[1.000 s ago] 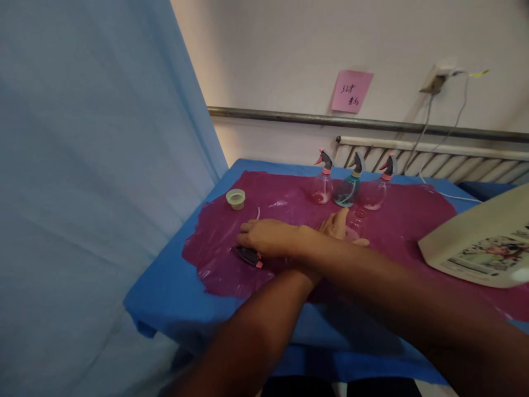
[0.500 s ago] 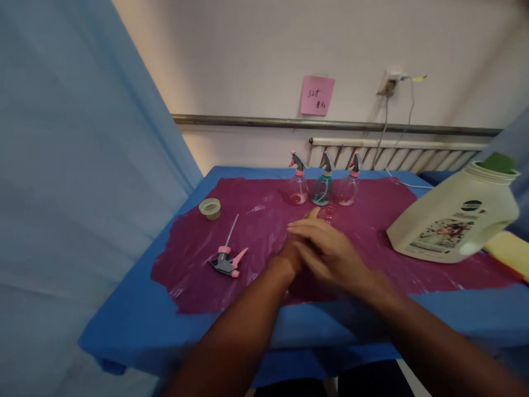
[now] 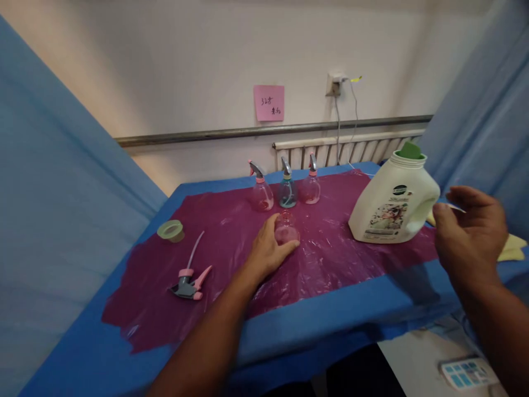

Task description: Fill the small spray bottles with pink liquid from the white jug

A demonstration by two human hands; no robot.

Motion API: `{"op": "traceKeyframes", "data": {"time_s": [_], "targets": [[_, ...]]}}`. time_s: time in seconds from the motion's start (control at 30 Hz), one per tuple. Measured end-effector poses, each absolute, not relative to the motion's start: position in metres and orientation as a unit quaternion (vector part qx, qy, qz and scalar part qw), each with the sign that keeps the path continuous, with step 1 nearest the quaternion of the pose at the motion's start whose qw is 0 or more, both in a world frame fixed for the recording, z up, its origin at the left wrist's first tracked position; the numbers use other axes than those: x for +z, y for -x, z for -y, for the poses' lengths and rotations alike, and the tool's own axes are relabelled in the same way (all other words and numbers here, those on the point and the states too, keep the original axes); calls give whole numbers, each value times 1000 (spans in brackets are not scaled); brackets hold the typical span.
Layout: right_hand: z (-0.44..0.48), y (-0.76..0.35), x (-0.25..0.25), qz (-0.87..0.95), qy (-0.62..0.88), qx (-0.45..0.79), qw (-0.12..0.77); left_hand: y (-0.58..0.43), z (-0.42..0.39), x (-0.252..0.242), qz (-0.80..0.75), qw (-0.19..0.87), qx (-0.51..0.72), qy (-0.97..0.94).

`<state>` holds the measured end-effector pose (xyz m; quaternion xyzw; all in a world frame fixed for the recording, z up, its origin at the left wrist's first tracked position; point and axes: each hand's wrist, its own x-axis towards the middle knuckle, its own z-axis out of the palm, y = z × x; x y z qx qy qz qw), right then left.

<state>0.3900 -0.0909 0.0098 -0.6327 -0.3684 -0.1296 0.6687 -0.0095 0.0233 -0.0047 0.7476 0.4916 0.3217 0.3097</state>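
Note:
My left hand (image 3: 270, 248) is closed round a small clear spray bottle (image 3: 286, 229), which stands upright on the purple plastic sheet without its spray head. My right hand (image 3: 471, 231) is raised at the right with thumb and fingers apart, holding nothing I can see. It is nearest to a large cream jug (image 3: 388, 207) with a green spout (image 3: 410, 150), beside the jug's handle and not visibly touching it. A grey and pink trigger spray head (image 3: 188, 285) with its tube lies at the left. Behind it sits a pale translucent cap (image 3: 170, 230).
Two clear spray bottles (image 3: 262, 196) and a teal one (image 3: 287, 193) stand in a row at the back. Purple plastic (image 3: 231, 237) covers much of the blue table cover (image 3: 330, 309). Yellow cloth (image 3: 512, 248) lies at the right. Curtains (image 3: 45, 182) hang on both sides.
My right hand has moved away from my left hand, rightward to beside the cream jug. The small bottle in my left hand now shows clearly. The view has turned to the right.

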Motion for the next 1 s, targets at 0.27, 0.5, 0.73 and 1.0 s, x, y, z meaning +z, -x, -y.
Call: {"op": "traceKeyframes", "data": {"time_s": [0.27, 0.5, 0.73, 1.0], "targets": [[60, -425, -2, 356, 699, 88, 614, 12, -24, -1, -499, 317, 329, -736], [57, -418, 15, 349, 762, 59, 542, 14, -25, -5, -487, 324, 334, -739], [40, -412, 42, 406, 763, 25, 503, 15, -22, -3, -499, 312, 317, -743], [21, -383, 93, 491, 782, 10, 384, 15, -21, 0, -513, 325, 286, -741]]}}
